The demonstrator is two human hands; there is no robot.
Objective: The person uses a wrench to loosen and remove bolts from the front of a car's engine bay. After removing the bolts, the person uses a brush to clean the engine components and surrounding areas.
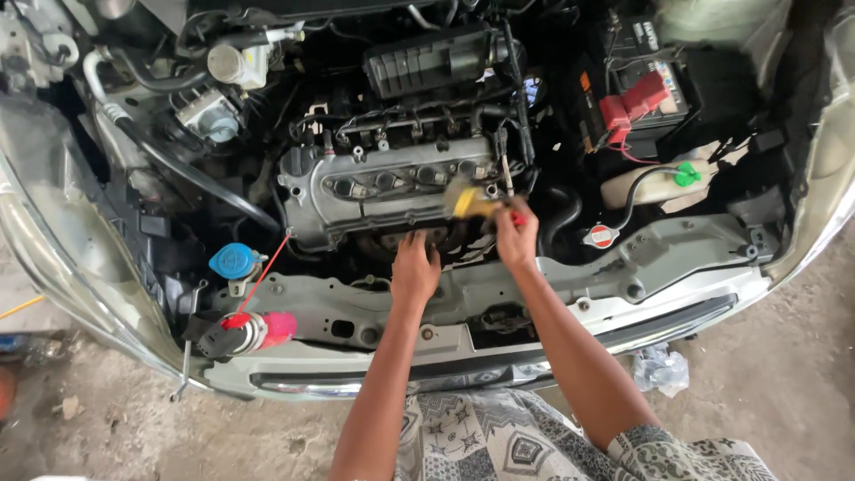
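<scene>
The car's open engine bay carries everything here. Its grey front crossmember (552, 281) runs across the near edge. On its left end lies a spray can (254, 330) with a pink cap and a thin red straw, just beside a blue reservoir cap (233, 260). The dusty concrete floor (775, 356) lies below the bumper, with a crumpled clear plastic bag (661, 368) resting on it near the car's front.

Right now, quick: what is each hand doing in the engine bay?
Left hand: open, nothing held, fingers resting on the front of the engine below the valve cover.
Right hand: closed on a yellow brush.
</scene>
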